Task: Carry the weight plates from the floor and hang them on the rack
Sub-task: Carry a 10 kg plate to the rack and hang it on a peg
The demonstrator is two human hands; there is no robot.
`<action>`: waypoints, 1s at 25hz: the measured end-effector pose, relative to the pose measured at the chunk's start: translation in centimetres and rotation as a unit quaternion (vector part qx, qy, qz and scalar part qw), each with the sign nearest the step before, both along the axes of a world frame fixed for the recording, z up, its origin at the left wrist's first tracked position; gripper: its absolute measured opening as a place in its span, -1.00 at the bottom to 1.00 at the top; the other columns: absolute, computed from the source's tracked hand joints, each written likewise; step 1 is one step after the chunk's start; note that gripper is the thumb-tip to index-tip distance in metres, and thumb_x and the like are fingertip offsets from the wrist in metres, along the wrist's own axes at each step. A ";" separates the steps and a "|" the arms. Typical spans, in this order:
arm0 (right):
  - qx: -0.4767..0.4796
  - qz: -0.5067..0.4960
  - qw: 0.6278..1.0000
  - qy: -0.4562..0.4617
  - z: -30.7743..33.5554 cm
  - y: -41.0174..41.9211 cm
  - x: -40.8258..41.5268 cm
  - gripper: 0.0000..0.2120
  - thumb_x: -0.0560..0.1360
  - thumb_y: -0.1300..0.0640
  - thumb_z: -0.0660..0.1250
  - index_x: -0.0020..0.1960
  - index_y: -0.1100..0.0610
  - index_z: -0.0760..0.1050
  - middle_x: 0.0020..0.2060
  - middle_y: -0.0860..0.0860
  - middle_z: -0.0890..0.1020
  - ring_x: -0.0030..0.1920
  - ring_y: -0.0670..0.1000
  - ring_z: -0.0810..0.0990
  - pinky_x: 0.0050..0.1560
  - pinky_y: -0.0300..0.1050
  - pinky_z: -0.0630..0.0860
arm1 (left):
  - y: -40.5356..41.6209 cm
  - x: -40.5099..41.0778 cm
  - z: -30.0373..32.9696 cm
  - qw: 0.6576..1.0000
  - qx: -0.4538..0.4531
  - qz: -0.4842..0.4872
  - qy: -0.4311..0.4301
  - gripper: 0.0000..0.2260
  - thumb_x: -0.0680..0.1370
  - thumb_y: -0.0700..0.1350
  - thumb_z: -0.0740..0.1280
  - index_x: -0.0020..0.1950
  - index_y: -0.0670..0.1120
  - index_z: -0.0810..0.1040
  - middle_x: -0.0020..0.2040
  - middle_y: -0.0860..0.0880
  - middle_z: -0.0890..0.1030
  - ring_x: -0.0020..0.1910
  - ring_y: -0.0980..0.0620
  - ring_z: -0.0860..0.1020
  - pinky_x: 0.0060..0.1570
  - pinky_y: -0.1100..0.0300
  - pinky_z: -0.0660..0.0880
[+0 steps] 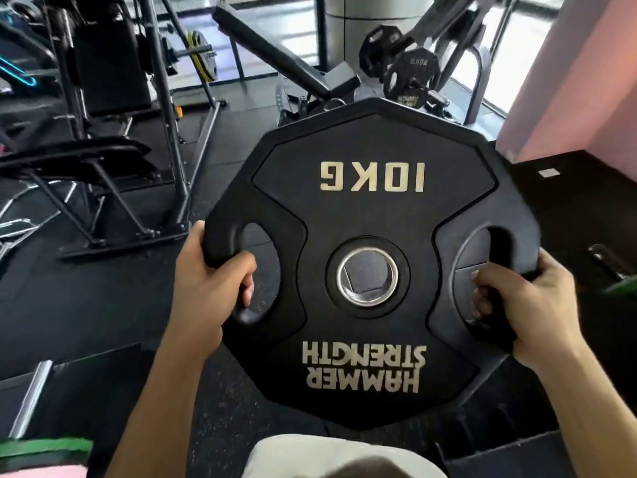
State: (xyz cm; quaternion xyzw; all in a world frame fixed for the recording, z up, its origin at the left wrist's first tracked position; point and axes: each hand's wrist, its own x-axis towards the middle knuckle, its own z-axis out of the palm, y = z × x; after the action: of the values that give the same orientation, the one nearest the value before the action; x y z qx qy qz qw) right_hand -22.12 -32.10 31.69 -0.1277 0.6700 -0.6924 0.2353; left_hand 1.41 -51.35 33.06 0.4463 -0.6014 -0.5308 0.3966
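Two hands on one big black weight plate (372, 215), and it fills the middle of your view, held up flat in front of you above the dark rubber floor (86, 305). You can read "10KG" and "HAMMER STRENGTH" upside down on its face, with a silver-ringed centre hole between them. Your left hand (203, 291) grips the left handle cut-out, fingers (246, 274) curled through the slot and wrapped round the rim. Your right hand (524, 305) holds the opposite cut-out the same way, fingers hooked tight round the edge. Beyond the plate's far edge stands the plate rack (458, 63), with other black plates (413, 74) already hanging on it. Off to your left sits a black incline bench (275, 50), well apart.
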 end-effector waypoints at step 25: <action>0.003 -0.281 0.960 0.008 -1.4 -31.5 -57.4 -0.58 0.39 0.46 0.32 -0.43 -0.01 0.39 -0.56 0.05 0.43 -0.57 0.06 0.37 -0.45 -0.10 0.35 | -42.0 -72.6 -2.5 0.961 0.023 -0.277 0.005 -0.68 0.43 -0.40 0.28 -0.25 0.04 0.39 -0.49 -0.02 0.44 -0.52 -0.05 0.38 -0.53 0.21 0.35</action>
State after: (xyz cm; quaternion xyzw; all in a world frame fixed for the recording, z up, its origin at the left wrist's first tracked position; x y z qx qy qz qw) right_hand -79.52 -63.64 30.27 0.0614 0.6825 -0.7278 0.0262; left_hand -71.23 -93.32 30.53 0.2689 -0.6874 -0.6354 0.2269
